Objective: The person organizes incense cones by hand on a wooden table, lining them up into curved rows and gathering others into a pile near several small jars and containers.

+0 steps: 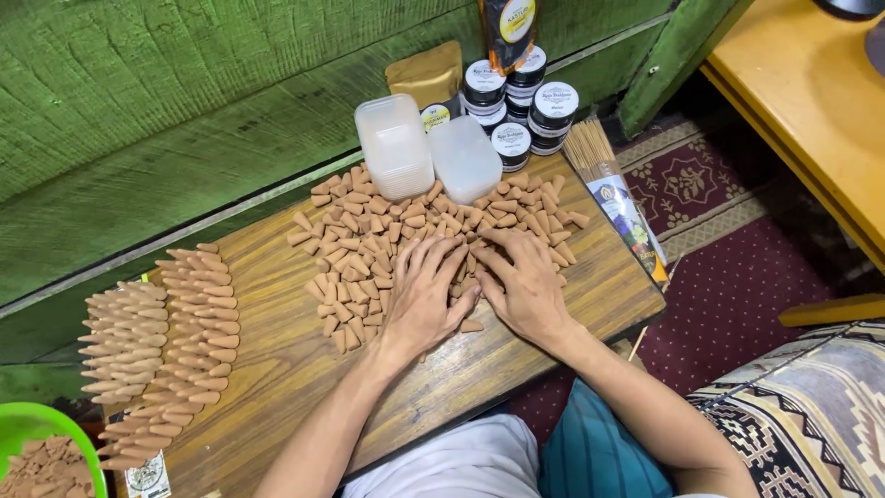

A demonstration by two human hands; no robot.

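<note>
Both hands lie palm down on a loose heap of brown incense cones (387, 235) spread over a low wooden board (304, 360). The left hand (424, 295) is flat with its fingers spread and pointing away from the person, pressing on the cones beneath it and clamped on none. The right hand (525, 286) lies just beside it, fingers likewise spread and angled toward the left hand, the fingertips of the two nearly meeting over the middle of the heap; it too rests open on the cones rather than closed around any. Cones lie under both palms, fan out left of the left hand and beyond both sets of fingertips, and a few lie right of the right hand. Just past the fingertips, at the far edge of the heap, stand two frosted plastic tubs (429, 152), and behind them a cluster of small black jars (525, 111) with pale lids and a tan pouch (426, 76). Right of the right hand, along the board's edge, lies a pack of incense sticks (618, 198). Well to the left of the left hand, cones lie sorted in tidy rows (198, 327), and farther still a green bowl (28, 424) holds more.
</note>
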